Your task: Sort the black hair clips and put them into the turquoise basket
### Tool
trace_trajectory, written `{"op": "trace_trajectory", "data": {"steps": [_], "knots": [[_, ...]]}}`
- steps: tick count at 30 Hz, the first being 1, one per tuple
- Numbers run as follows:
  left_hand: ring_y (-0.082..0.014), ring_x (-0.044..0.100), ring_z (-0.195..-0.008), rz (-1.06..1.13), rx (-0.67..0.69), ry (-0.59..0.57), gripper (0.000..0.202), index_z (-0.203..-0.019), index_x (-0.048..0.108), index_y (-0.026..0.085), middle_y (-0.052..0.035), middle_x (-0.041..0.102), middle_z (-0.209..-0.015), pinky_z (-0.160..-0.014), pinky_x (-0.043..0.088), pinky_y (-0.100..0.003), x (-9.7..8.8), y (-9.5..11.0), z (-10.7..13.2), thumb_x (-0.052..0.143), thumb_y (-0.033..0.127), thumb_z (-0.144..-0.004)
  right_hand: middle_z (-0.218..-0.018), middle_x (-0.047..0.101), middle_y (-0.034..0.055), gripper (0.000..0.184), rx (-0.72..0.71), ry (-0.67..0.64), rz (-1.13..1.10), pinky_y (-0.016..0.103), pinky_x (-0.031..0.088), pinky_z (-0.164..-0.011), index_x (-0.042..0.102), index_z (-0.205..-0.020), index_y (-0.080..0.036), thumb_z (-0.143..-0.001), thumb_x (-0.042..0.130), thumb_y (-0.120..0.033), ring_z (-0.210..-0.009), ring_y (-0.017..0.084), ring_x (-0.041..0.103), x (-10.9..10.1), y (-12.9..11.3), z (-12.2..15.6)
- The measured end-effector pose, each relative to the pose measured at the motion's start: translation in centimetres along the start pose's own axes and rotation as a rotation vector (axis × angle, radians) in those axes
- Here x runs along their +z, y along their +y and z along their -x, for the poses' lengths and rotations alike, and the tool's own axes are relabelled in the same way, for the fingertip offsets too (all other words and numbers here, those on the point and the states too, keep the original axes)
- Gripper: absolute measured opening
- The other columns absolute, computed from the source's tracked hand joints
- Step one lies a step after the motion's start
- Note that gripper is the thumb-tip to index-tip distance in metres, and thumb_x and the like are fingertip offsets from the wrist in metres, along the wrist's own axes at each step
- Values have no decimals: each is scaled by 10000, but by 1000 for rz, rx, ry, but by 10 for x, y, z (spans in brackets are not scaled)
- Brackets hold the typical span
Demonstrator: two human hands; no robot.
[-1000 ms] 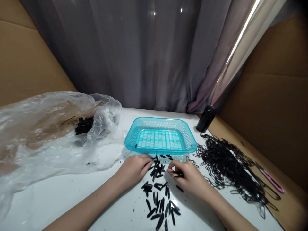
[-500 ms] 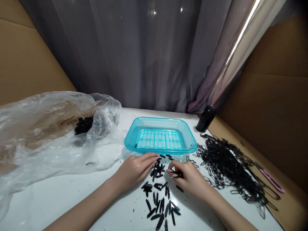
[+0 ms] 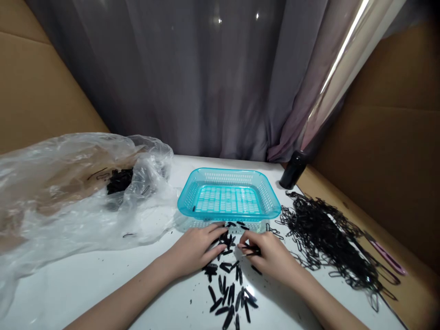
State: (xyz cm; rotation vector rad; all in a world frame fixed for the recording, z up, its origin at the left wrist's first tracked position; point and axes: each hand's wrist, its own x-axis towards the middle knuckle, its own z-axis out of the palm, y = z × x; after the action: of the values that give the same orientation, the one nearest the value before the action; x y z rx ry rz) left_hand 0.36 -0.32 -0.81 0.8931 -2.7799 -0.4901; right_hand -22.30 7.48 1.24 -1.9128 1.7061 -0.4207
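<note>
My left hand [image 3: 197,247] lies on the white table with fingers stretched out over a scatter of small black pieces [image 3: 230,288], fingertips touching those nearest the basket. My right hand [image 3: 270,254] is closed in a pinch on a thin black piece [image 3: 250,249] just right of the left fingertips. Right behind both hands stands a turquoise plastic basket [image 3: 228,211], nearly empty.
A heap of thin black loops [image 3: 323,233] lies right of the basket. A crumpled clear plastic bag [image 3: 68,192] holding more black pieces fills the left. A black bottle [image 3: 293,169] stands at the back right, a pink tool [image 3: 387,256] beside the heap. Cardboard walls and a grey curtain enclose the table.
My left hand's fingers have stretched out and slid right over the black pieces toward my right hand. My right hand has stayed in its pinch.
</note>
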Motion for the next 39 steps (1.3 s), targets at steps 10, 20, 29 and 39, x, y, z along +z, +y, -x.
{"op": "trace_trajectory", "data": {"steps": [10, 20, 29, 39], "knots": [[-297, 611, -1254, 61, 23, 5, 425, -1388, 560, 268, -44, 596, -1419, -1002, 551, -470, 0, -4, -3, 451, 430, -1010, -743, 664, -11, 202, 16, -19, 20, 149, 255, -632, 666, -970, -224, -817, 540, -188, -648, 40, 509, 2, 1, 0], [-192, 699, -1103, 3, 267, 343, 402, -1417, 502, 255, -60, 579, -1437, -782, 609, -278, -5, -1, 0, 460, 266, -1018, -831, 702, 7, 203, 38, -39, 57, 162, 265, -654, 671, -961, -219, -815, 530, -203, -710, 60, 545, 1, 1, 1], [-12, 442, -437, 34, 15, 672, 386, -1372, 533, 280, -69, 555, -1446, -481, 482, -214, -7, -4, -3, 533, 243, -988, -913, 731, 7, 227, 58, -68, 58, 163, 291, -677, 688, -977, -239, -813, 537, -194, -787, 85, 616, 1, -1, 0], [-59, 611, -540, -6, 226, 594, 202, -1065, 674, 210, -48, 699, -1196, -464, 451, -202, -6, -2, -1, 500, 168, -971, -919, 725, 35, 239, 63, -59, 72, 165, 282, -671, 705, -1005, -228, -817, 562, -191, -798, 91, 604, 2, -1, 1]]}}
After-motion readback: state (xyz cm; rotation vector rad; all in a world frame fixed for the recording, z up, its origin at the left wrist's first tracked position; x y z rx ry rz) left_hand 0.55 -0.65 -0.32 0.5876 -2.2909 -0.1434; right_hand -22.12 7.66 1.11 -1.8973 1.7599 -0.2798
